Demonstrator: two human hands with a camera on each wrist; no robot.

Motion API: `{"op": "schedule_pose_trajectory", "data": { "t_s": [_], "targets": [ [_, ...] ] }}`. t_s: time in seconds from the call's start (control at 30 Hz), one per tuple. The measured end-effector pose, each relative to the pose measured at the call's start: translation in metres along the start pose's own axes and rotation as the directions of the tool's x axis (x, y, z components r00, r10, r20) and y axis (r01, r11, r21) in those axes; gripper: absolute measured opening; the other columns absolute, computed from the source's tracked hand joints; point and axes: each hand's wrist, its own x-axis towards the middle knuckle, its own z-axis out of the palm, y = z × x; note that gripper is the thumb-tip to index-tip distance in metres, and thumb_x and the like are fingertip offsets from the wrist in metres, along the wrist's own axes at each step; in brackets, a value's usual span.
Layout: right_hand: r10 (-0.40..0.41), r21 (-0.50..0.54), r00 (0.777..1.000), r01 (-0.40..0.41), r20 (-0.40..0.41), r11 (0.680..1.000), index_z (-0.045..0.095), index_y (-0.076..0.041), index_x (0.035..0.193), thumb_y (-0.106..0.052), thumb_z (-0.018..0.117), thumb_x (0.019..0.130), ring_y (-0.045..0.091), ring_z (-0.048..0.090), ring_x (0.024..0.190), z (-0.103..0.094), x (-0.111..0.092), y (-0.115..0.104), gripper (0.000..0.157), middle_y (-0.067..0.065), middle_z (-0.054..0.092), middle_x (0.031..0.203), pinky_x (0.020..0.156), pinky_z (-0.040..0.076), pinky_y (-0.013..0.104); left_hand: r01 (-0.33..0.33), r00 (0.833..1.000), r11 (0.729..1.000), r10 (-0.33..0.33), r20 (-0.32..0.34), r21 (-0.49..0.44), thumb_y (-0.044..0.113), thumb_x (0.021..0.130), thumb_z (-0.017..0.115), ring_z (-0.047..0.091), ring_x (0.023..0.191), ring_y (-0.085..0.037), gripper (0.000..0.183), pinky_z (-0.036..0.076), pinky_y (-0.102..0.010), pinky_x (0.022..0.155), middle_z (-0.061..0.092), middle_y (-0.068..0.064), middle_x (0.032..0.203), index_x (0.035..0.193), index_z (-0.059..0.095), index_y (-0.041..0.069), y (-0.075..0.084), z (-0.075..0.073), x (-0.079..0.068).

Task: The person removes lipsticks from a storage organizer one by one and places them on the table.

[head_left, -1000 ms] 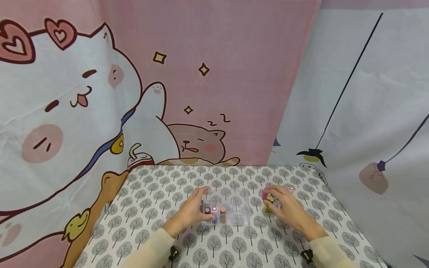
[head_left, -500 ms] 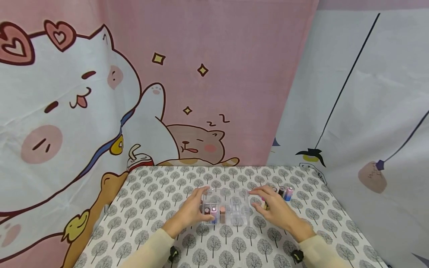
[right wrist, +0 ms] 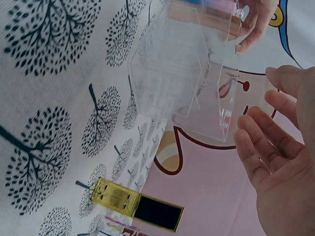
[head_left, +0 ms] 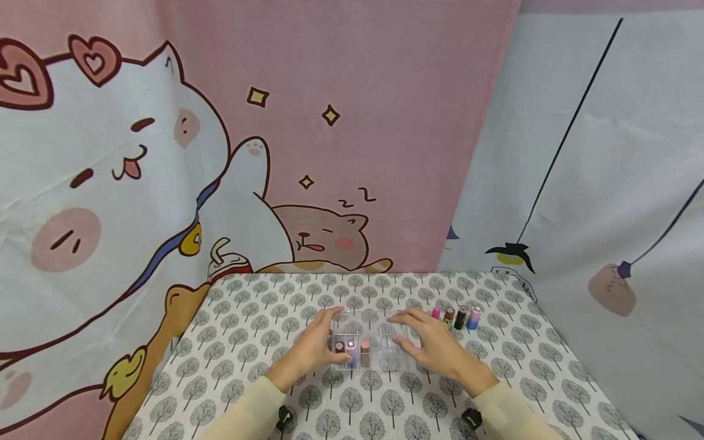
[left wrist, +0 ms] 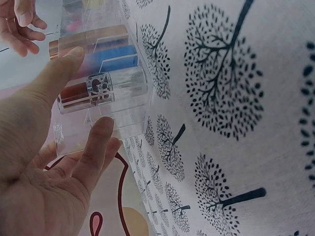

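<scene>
The left hand (head_left: pixel 313 346) grips one end of the clear plastic compartment box (right wrist: pixel 167 73) on the tree-patterned white cloth (head_left: pixel 352 397); the right hand (head_left: pixel 437 345), fingers apart and holding nothing, hovers by the other; even, light pressure suits such thin walls

The head camera looks forward and down from farther back; both wrist cameras, tipped sideways, share the clear plastic compartmented box (right wrist: pixel 172 69) close up.

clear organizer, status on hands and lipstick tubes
Left hand grips clear organizer, left end. Right hand near its right end, holding nothing. Three lipstick tubes show inside. Standing tubes off right, nothing seen blocking.
</scene>
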Motion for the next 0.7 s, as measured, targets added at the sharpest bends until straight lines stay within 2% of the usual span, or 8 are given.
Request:
{"op": "schedule_pose_trajectory", "data": {
  "t_s": [0.1,0.3,0.43,0.7],
  "targets": [
    [-0.004,0.019,1.0,0.004,0.013,1.0,0.078,-0.015,0.146,-0.022,0.088,0.105,0.024,0.079,0.127,0.002,0.003,-0.002,0.043,0.005,0.079,0.142,0.107,0.072,0.049,0.004,1.0,1.0,-0.004,-0.002,-0.007,0.033,0.082,0.11,0.073,0.132,-0.039,0.122,0.071,-0.05,0.097,0.057,-0.018,0.169,0.18,0.038,0.018,0.001,-0.001,0.0],
    [0.058,0.065,0.994,-0.064,0.09,0.996,0.076,-0.019,0.15,-0.027,0.085,0.108,0.025,0.076,0.137,0.005,0.006,-0.007,0.043,0.002,0.076,0.15,0.117,0.068,0.052,0.01,1.0,1.0,-0.01,0.0,-0.026,0.031,0.081,0.11,0.073,0.134,-0.04,0.122,0.072,-0.054,0.101,0.057,-0.018,0.169,0.18,0.038,0.019,0.002,-0.001,-0.001],
    [0.075,0.062,0.991,-0.082,0.11,0.995,0.075,-0.018,0.151,-0.029,0.084,0.109,0.027,0.075,0.14,0.008,0.008,-0.01,0.045,0.003,0.074,0.153,0.12,0.066,0.055,0.009,1.0,0.999,-0.009,-0.002,-0.033,0.03,0.081,0.11,0.073,0.133,-0.041,0.123,0.072,-0.054,0.099,0.057,-0.019,0.168,0.18,0.038,0.018,0.002,-0.001,-0.001],
    [0.071,0.085,0.988,-0.083,0.137,0.993,0.075,-0.016,0.152,-0.029,0.084,0.109,0.026,0.077,0.136,0.014,0.011,-0.013,0.046,0.004,0.076,0.15,0.117,0.067,0.052,0.005,1.0,1.0,-0.005,0.003,-0.03,0.031,0.081,0.11,0.073,0.134,-0.041,0.122,0.071,-0.054,0.102,0.058,-0.017,0.167,0.18,0.038,0.018,0.001,-0.001,0.0]
  ]
}}
